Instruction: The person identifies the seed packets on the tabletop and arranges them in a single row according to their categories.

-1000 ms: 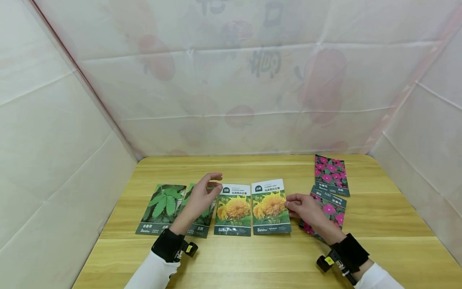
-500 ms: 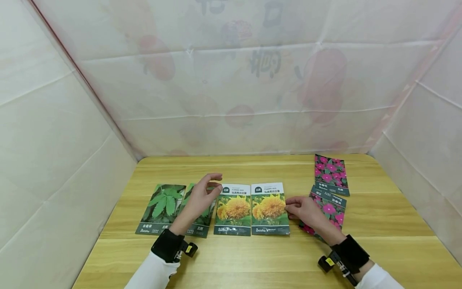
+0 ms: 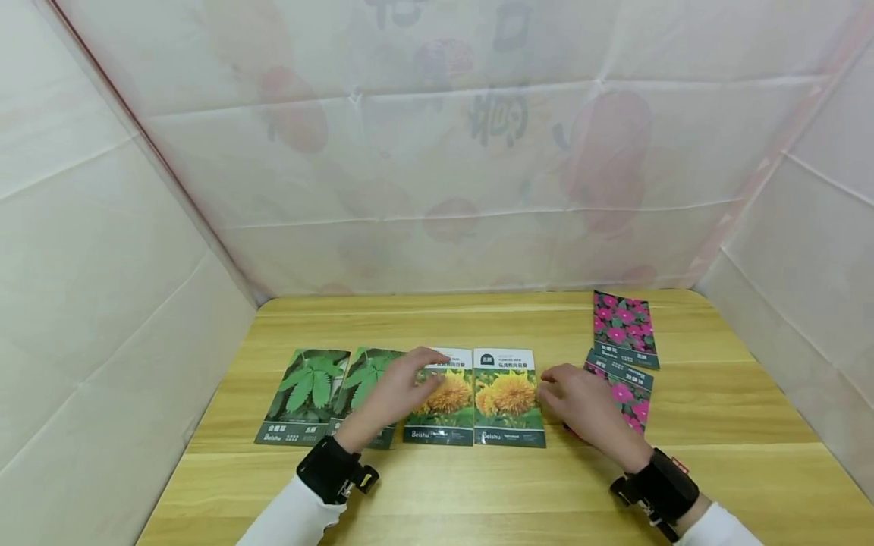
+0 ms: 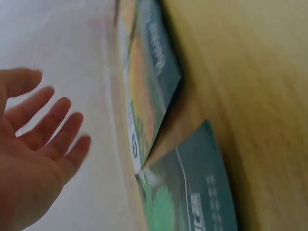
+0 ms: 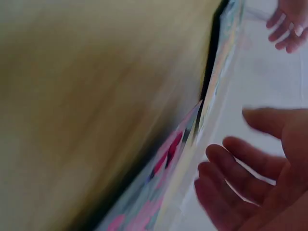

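Two seed packets with yellow flowers lie side by side at mid-table, a left yellow-flower packet (image 3: 451, 402) and a right yellow-flower packet (image 3: 507, 402). My left hand (image 3: 396, 394) hovers across the left one, fingers loosely bent and holding nothing; the left wrist view shows its fingers (image 4: 57, 122) spread in the air. Just off the right packet's right edge is my right hand (image 3: 587, 409), relaxed and apart from the packets in the right wrist view. Beneath it, partly hidden, lies a pink-flower packet (image 3: 638, 406).
Two green-leaf packets, a left one (image 3: 307, 390) and a right one (image 3: 362, 375), lie at left, slightly overlapping. Another pink-flower packet (image 3: 623, 326) lies at the back right, touching the lower one. Pale cloth walls (image 3: 410, 258) enclose the wooden table (image 3: 437, 493).
The right yellow-flower packet was straightened and lowered level with its neighbour, then my right hand let it go. My left hand has moved right, over the left yellow-flower packet.
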`<state>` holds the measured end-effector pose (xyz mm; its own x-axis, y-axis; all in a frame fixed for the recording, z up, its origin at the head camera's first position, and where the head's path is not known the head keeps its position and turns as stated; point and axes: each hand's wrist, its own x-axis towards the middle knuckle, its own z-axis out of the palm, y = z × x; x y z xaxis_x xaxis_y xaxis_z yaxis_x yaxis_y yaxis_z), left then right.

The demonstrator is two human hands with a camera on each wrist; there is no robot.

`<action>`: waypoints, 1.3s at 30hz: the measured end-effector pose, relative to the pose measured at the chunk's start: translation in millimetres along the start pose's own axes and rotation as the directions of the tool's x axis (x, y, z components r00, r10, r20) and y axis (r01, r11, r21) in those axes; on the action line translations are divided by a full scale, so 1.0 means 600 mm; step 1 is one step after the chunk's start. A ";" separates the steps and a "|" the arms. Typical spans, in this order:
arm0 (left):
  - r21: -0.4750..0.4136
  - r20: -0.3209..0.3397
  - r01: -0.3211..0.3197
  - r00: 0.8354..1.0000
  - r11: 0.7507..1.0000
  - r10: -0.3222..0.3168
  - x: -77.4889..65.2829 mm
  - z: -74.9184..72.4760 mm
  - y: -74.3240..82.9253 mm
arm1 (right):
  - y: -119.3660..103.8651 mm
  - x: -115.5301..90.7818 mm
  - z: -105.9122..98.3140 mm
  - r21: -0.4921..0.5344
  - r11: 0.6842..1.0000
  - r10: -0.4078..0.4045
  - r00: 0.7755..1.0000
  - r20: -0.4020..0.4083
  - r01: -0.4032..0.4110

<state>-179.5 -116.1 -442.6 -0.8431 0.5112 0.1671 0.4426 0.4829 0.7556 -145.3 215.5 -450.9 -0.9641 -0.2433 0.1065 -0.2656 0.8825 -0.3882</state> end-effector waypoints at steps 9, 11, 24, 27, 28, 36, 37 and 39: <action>0.363 0.306 -0.145 0.951 0.920 0.029 0.007 0.047 0.016 | 0.001 0.002 0.015 -0.080 0.970 -0.215 0.966 0.147 0.228; 0.384 0.348 -0.152 0.938 0.911 0.010 0.007 0.052 0.016 | 0.001 0.002 0.015 -0.084 0.970 -0.211 0.963 0.165 0.227; 0.422 0.376 -0.165 0.927 0.891 -0.006 0.009 0.058 0.019 | 0.001 0.003 -0.002 -0.076 0.973 -0.202 0.962 0.183 0.219; 0.402 0.365 -0.143 0.931 0.904 -0.015 0.008 0.058 0.020 | 0.010 0.003 -0.020 -0.064 0.988 -0.134 0.984 0.120 0.142; 0.388 0.356 -0.136 0.934 0.912 -0.013 0.007 0.057 0.021 | 0.015 0.002 -0.027 -0.054 0.993 -0.097 0.991 0.094 0.102; 0.285 0.267 -0.075 0.964 0.956 -0.004 0.003 0.033 0.018 | 0.087 -0.007 -0.085 0.030 0.993 0.114 0.994 0.000 -0.114; 0.284 0.255 -0.074 0.967 0.956 -0.001 0.003 0.030 0.017 | 0.098 -0.010 -0.091 0.021 0.992 0.128 0.992 -0.008 -0.127; 0.269 0.243 -0.058 0.970 0.961 -0.010 0.002 0.024 0.016 | 0.121 -0.018 -0.100 0.004 0.987 0.159 0.987 -0.009 -0.159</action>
<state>-171.9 -100.8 -444.5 -0.7478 0.6639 0.0007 0.5565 0.6261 0.5462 -154.1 306.1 -425.4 -0.9940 -0.0965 0.0515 -0.1091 0.9083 -0.4038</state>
